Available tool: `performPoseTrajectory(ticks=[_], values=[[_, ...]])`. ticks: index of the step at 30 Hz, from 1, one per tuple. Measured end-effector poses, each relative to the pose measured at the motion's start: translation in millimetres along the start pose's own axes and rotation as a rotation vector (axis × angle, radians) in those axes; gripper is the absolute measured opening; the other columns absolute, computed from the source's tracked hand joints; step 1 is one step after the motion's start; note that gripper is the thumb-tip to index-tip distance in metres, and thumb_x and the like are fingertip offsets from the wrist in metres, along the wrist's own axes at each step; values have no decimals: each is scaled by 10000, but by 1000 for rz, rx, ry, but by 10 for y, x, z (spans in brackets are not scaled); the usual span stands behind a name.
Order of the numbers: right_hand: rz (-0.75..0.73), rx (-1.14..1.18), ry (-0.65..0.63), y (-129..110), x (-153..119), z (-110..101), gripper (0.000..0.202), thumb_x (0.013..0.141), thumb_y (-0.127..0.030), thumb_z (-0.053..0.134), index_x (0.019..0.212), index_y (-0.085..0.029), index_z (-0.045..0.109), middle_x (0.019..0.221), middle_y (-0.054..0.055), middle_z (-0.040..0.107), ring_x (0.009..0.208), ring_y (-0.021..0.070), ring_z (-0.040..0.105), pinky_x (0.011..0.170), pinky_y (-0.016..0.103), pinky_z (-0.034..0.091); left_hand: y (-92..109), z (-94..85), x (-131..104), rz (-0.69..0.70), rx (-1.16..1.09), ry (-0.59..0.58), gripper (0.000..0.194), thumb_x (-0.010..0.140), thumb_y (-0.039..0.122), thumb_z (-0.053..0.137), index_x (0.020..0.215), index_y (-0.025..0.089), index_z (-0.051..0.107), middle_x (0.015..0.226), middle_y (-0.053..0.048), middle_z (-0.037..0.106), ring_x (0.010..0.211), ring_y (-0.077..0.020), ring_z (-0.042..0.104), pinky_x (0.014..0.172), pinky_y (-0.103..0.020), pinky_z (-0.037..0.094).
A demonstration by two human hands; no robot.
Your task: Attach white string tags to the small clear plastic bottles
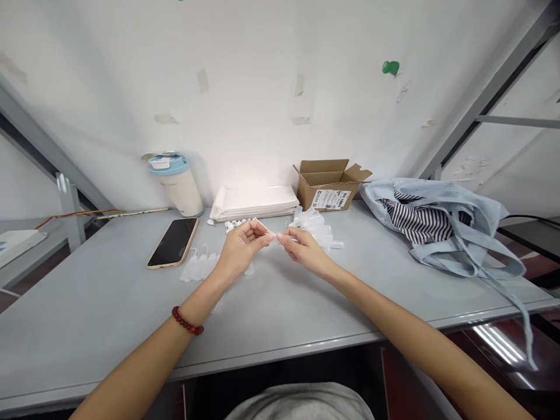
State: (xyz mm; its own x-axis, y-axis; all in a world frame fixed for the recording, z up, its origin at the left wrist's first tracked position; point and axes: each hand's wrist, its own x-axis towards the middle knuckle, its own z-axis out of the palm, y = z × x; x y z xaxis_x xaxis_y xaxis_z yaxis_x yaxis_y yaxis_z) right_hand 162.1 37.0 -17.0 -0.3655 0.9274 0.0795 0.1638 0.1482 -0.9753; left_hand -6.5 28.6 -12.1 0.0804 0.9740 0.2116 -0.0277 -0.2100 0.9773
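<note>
Above the middle of the grey table, my left hand and my right hand meet at the fingertips, both pinched closed. Between them is a thin white plastic piece, mostly covered by the fingers, so its kind is unclear. Just behind my right hand lies a heap of clear plastic tubes. Flat translucent pieces with thin loops are laid out to the left of my left hand, partly behind the forearm. Beyond the left fingers sit several small white caps.
A phone lies on the left, with a blue-lidded cup behind it. Along the wall stand a stack of white sheets and an open cardboard box. A light-blue cloth bag spreads over the right side, its strap hanging over the edge.
</note>
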Motion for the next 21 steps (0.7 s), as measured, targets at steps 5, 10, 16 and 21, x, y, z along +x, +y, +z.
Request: performPoseTrajectory(ticks=[5,10,16,21], values=[[152,333,-136,-42,9,-17,467,787,-612,567,676,-166,482,522,-97,211,460,50,175,454,224,178,10,8,-18,155,-6,-40,214,715,221,733,712,169,525,871,-40,656,878,-160,614,812,-303,483],[157,421,-179,-38,6,-10,464,788,-606,579,681,-161,506,524,-98,195,462,50,155,462,228,161,35,3,-36,170,-37,-108,178,724,199,730,755,175,557,938,-47,682,935,-170,621,843,-309,483],[66,364,-158,-59,-11,2,460,803,-605,554,687,-161,524,536,-79,256,468,61,214,468,233,214,57,-28,-35,18,15,-26,227,730,348,741,848,169,667,847,-31,683,829,-160,624,814,-300,488],[10,262,-89,-69,-22,7,469,771,-620,575,693,-160,525,539,-79,249,480,68,236,474,240,214,72,-56,-27,-26,62,-60,246,720,381,745,844,173,697,753,-16,681,706,-142,616,726,-283,504]])
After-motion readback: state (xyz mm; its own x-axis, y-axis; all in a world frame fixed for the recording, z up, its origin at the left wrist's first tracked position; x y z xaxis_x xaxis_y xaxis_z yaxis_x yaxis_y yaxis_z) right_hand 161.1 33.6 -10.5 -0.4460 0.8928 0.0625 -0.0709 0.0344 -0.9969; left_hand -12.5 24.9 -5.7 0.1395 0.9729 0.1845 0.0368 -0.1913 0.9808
